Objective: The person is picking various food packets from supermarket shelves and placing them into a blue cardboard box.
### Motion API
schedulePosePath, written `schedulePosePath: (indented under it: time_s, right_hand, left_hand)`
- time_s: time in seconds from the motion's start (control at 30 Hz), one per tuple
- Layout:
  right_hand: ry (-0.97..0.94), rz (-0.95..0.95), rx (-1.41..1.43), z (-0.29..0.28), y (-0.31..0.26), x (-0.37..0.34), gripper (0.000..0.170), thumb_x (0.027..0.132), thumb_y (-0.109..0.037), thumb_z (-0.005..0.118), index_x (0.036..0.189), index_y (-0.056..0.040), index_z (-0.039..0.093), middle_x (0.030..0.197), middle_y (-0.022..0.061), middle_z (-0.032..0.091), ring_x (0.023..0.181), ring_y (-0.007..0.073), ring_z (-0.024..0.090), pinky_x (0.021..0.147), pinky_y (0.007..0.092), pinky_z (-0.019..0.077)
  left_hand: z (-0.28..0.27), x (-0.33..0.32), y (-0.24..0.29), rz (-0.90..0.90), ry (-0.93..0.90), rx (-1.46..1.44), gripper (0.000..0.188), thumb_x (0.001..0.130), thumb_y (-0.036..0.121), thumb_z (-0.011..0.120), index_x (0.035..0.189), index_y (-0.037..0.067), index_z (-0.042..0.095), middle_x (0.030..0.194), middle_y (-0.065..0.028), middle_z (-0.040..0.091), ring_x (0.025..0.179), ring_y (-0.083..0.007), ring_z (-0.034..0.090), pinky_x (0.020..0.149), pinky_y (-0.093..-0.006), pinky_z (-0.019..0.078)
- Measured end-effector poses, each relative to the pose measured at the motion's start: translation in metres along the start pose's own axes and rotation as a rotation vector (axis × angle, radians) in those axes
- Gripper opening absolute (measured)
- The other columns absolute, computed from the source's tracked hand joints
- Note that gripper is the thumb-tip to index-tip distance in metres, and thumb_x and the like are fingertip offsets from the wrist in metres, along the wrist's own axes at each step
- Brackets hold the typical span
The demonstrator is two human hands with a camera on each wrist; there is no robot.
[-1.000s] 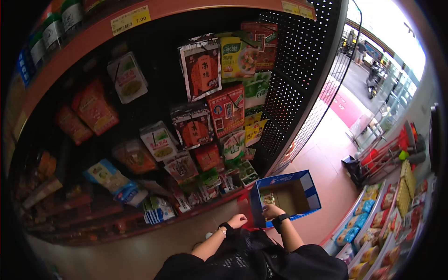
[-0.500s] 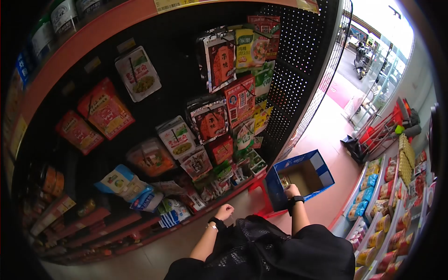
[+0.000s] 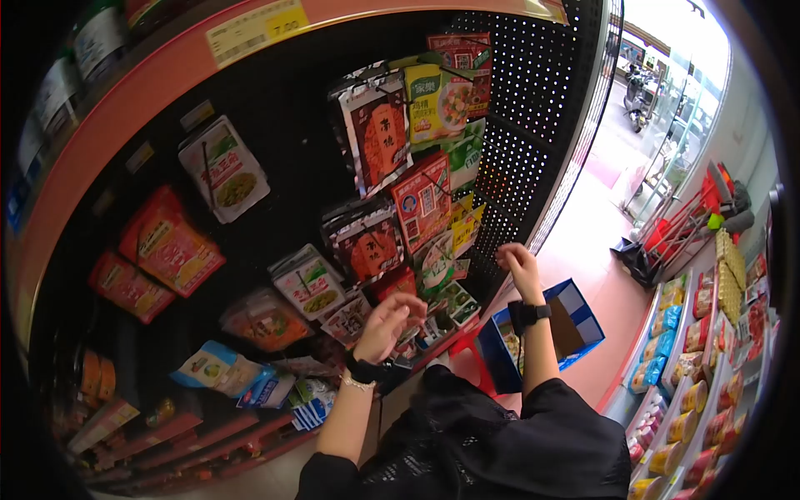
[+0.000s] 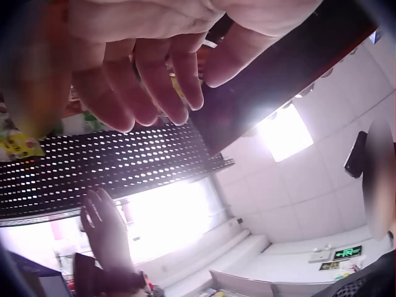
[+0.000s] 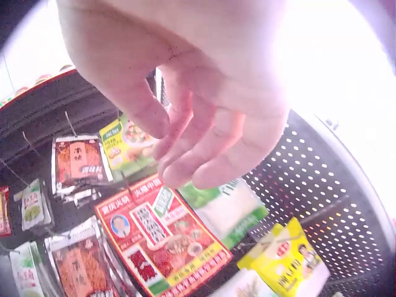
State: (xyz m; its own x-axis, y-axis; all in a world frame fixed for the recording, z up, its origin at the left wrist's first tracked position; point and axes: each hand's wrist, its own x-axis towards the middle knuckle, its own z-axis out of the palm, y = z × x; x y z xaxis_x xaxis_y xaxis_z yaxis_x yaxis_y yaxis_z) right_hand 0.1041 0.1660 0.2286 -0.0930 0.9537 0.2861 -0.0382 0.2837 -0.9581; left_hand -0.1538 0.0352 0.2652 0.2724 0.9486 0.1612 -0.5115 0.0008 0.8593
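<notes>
My left hand (image 3: 387, 327) is raised in front of the lower hanging packets, palm up, fingers loosely bent and holding nothing; the left wrist view shows its fingers (image 4: 151, 80) apart. Further right, my right hand (image 3: 520, 265) is above the blue box (image 3: 502, 354), beside the rack's perforated end panel. Its relaxed fingers (image 5: 213, 145) hang in the right wrist view before a red packet (image 5: 164, 241) and a green-white packet (image 5: 232, 213), with nothing held. Silver-edged red-brown packets (image 3: 379, 133) and a yellow-green packet (image 3: 435, 104) hang on the rack.
A red stool (image 3: 468, 367) stands beside the blue box. Shelves of snack packets (image 3: 692, 358) line the right side, with cleaning tools (image 3: 712, 208) behind. The shelf edge (image 3: 158, 92) with a price label (image 3: 257, 32) runs above the hanging packets.
My right hand has come up out of the blue box towards the rack. My left hand has risen from low near my body to the hanging packets. The view has shifted slightly.
</notes>
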Motion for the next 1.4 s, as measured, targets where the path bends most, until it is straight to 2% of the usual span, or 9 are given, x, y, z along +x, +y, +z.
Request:
schedulePosePath:
  time_s: [0.27, 0.33, 0.47, 0.6, 0.67, 0.83, 1.0, 1.13, 1.4]
  right_hand:
    - [-0.094, -0.254, 0.131, 0.033, -0.05, 0.143, 0.046, 0.074, -0.006, 0.046, 0.116, -0.0047, 0.027, 0.106, 0.0125, 0.041, 0.097, 0.0184, 0.041, 0.08, 0.0284, 0.0349]
    - [-0.128, -0.277, 0.108, 0.041, -0.057, 0.169, 0.051, 0.074, -0.006, 0.048, 0.119, -0.0066, 0.023, 0.109, 0.0128, 0.04, 0.102, 0.0205, 0.039, 0.083, 0.0306, 0.0333]
    - [-0.187, -0.319, 0.073, 0.05, -0.059, 0.199, 0.053, 0.074, -0.008, 0.049, 0.12, -0.0087, 0.023, 0.11, 0.0123, 0.04, 0.103, 0.0211, 0.038, 0.083, 0.031, 0.0329]
    - [-0.287, -0.324, 0.049, 0.056, -0.06, 0.215, 0.049, 0.074, -0.011, 0.05, 0.118, -0.008, 0.027, 0.109, 0.0121, 0.04, 0.099, 0.019, 0.04, 0.081, 0.0301, 0.0353]
    - [-0.248, -0.309, 0.051, 0.059, -0.05, 0.22, 0.05, 0.074, -0.012, 0.051, 0.118, -0.0079, 0.027, 0.11, 0.0123, 0.039, 0.098, 0.0192, 0.041, 0.08, 0.0302, 0.0358]
    - [-0.149, -0.211, 0.062, 0.065, -0.057, 0.219, 0.052, 0.074, -0.016, 0.052, 0.118, -0.0061, 0.025, 0.109, 0.0124, 0.039, 0.097, 0.0206, 0.042, 0.079, 0.0308, 0.037]
    - [-0.075, 0.156, 0.762, 0.064, -0.07, 0.21, 0.048, 0.075, -0.018, 0.052, 0.114, -0.0023, 0.029, 0.101, 0.0093, 0.044, 0.091, 0.019, 0.045, 0.073, 0.0293, 0.0397]
    - [-0.146, 0.119, 0.808, 0.044, -0.066, 0.197, 0.028, 0.078, -0.017, 0.047, 0.102, -0.0056, 0.041, 0.094, 0.0031, 0.048, 0.088, 0.0139, 0.046, 0.073, 0.0276, 0.038]
    - [-0.102, -0.08, 0.888, 0.029, -0.089, 0.166, 0.024, 0.078, -0.015, 0.046, 0.1, -0.0077, 0.04, 0.093, 0.0013, 0.047, 0.089, 0.0132, 0.045, 0.077, 0.0322, 0.0363]
  left_hand:
    - [0.023, 0.174, 0.058, 0.359, 0.012, 0.456, 0.044, 0.076, 0.011, 0.044, 0.116, 0.004, 0.026, 0.116, -0.0077, 0.032, 0.11, -0.0167, 0.028, 0.086, -0.0306, 0.0285]
    - [0.019, 0.203, 0.068, 0.505, 0.195, 0.685, 0.054, 0.074, 0.01, 0.046, 0.119, 0.002, 0.018, 0.123, -0.0126, 0.017, 0.113, -0.0201, 0.021, 0.09, -0.0322, 0.0233]
    - [0.023, 0.224, 0.081, 0.449, 0.34, 0.617, 0.059, 0.073, 0.009, 0.047, 0.121, 0.001, 0.013, 0.125, -0.0147, 0.011, 0.113, -0.0215, 0.021, 0.091, -0.0326, 0.0216]
    - [0.006, 0.249, 0.076, 0.513, 0.401, 0.736, 0.058, 0.073, 0.006, 0.047, 0.12, -0.002, 0.013, 0.121, -0.0145, 0.023, 0.107, -0.0208, 0.031, 0.084, -0.0291, 0.0307]
    - [0.001, 0.256, 0.075, 0.401, 0.236, 0.487, 0.053, 0.073, 0.007, 0.048, 0.116, -0.002, 0.019, 0.113, -0.0134, 0.035, 0.1, -0.0191, 0.038, 0.08, -0.0277, 0.034]
    - [0.009, 0.27, 0.073, 0.415, 0.145, 0.643, 0.039, 0.075, 0.012, 0.049, 0.107, -0.003, 0.032, 0.098, -0.0111, 0.047, 0.089, -0.0173, 0.046, 0.075, -0.0269, 0.0362]
    - [0.011, 0.271, 0.069, 0.391, 0.2, 0.789, 0.026, 0.078, 0.019, 0.046, 0.096, -0.001, 0.045, 0.085, -0.0081, 0.052, 0.076, -0.0139, 0.049, 0.065, -0.0257, 0.0383]
    - [0.028, 0.254, 0.067, 0.312, 0.158, 0.722, 0.026, 0.08, 0.021, 0.044, 0.093, 0.0, 0.047, 0.079, -0.0061, 0.053, 0.068, -0.0093, 0.046, 0.061, -0.0241, 0.0373]
    - [0.058, 0.239, 0.07, 0.401, -0.013, 0.763, 0.024, 0.079, 0.017, 0.044, 0.094, -0.001, 0.047, 0.081, -0.0085, 0.053, 0.071, -0.0128, 0.049, 0.061, -0.0245, 0.0384]
